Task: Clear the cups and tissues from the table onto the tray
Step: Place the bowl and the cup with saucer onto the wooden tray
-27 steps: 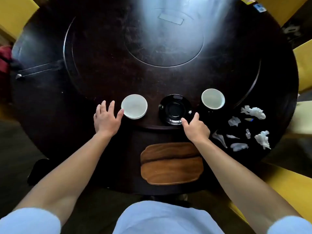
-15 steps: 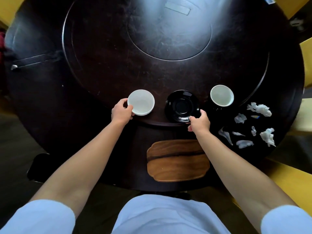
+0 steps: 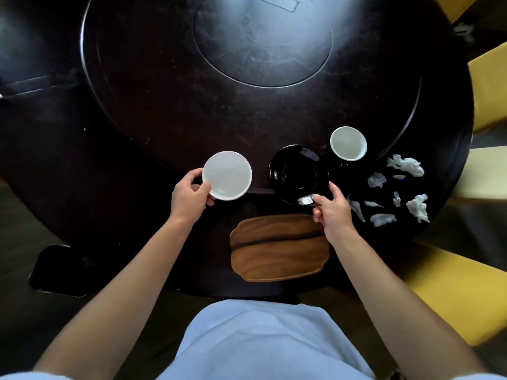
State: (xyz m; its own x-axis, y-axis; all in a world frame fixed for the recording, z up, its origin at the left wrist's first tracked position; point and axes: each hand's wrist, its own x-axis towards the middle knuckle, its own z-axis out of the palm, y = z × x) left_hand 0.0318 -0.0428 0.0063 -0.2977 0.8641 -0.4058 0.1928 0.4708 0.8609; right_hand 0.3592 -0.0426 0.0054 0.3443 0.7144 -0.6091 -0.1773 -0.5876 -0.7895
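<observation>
I note a shallow white cup (image 3: 227,175) and a glossy black saucer (image 3: 299,174) side by side on the dark table (image 3: 137,111), just beyond the bare wooden tray (image 3: 279,248), with a deeper white cup (image 3: 348,143) and scattered crumpled tissues (image 3: 395,187) to the right. My left hand (image 3: 189,197) grips the shallow cup's near-left rim, thumb on top and fingers curled beneath; my right hand (image 3: 333,212) pinches the saucer's near-right edge. I cannot tell whether either piece is lifted, and the saucer's centre is lost in shadow.

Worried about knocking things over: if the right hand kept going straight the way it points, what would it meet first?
The right hand already pinches the black saucer; beyond that, bare table, though depth is unclear.
</observation>
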